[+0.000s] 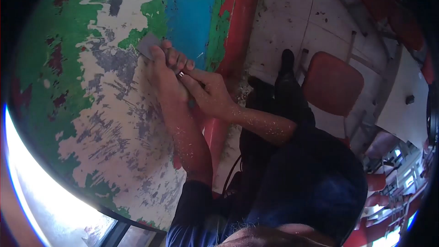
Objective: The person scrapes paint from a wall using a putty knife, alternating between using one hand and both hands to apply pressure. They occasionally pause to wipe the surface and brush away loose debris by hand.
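1. Left hand [165,71]: upper centre-left of the frame, fingers closed on the scraper [148,45], thumb along its flat blade.
2. Right hand [210,92]: together with the left at its fingers, closed at the scraper's other end; exact grip hidden.
3. Scraper: blade over bare patch of the painted surface [132,142], just beside blue and green paint.
4. Both forearms: pale flakes.
5. Right of frame: red chair [333,83] on tiled floor [286,13].

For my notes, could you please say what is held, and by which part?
A scraper: left hand just behind its blade, right hand at the rear end.
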`<control>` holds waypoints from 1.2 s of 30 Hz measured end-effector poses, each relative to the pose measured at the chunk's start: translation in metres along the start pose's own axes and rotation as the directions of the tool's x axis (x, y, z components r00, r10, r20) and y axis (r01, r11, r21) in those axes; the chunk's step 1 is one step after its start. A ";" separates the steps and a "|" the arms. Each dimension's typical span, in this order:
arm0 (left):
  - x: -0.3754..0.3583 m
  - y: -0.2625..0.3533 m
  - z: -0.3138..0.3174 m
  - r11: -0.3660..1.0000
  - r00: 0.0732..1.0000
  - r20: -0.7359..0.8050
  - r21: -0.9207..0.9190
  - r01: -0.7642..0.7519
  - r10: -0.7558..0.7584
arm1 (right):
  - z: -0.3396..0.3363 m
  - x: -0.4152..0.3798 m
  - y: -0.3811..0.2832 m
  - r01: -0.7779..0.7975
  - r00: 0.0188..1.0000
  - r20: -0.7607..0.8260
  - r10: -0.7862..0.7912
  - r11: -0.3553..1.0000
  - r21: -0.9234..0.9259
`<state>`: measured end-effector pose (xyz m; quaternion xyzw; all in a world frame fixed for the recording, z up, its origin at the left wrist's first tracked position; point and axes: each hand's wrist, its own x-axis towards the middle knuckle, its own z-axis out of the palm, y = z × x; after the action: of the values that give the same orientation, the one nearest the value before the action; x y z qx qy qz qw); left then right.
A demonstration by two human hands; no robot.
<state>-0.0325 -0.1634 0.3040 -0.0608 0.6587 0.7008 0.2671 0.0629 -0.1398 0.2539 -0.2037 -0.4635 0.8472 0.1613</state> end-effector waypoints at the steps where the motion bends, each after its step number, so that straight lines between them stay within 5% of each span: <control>1: 0.001 0.001 0.001 1.000 1.000 0.002 -0.003 -0.003 0.003 | 0.001 0.001 0.000 -0.023 1.000 0.002 0.023 1.000 -0.003; 5: 0.000 -0.005 0.002 1.000 0.998 -0.064 0.005 -0.009 0.009 | -0.005 0.005 0.008 0.062 0.996 0.059 -0.062 0.998 0.008; 13: -0.004 -0.010 0.011 0.995 0.983 -0.158 -0.027 0.092 -0.095 | -0.013 0.000 -0.003 -0.015 0.998 0.063 0.022 0.994 -0.109; 16: 0.007 0.001 0.021 0.997 0.995 -0.101 0.075 0.009 -0.001 | -0.012 0.015 -0.007 0.010 0.998 0.069 -0.001 0.993 -0.122; 19: -0.002 -0.002 0.015 0.996 0.980 -0.186 0.041 0.084 -0.075 | -0.014 0.005 -0.001 0.060 0.994 0.099 -0.054 0.996 -0.063; 28: -0.011 -0.012 0.011 1.000 0.965 -0.260 0.012 0.026 -0.022 | -0.018 0.008 0.004 -0.038 0.978 0.202 0.053 0.996 -0.075; 31: 0.002 0.000 0.018 0.990 0.983 -0.173 0.133 -0.041 0.064 | -0.016 0.019 -0.007 -0.035 0.982 0.183 0.044 0.998 -0.055; 36: -0.002 -0.012 0.010 1.000 0.969 -0.246 0.026 -0.001 0.007 | -0.024 0.014 -0.005 0.004 0.984 0.180 0.004 0.999 -0.044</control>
<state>-0.0233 -0.1547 0.2955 -0.1424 0.6959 0.6797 0.1826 0.0631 -0.1141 0.2438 -0.1298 -0.4948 0.8516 0.1144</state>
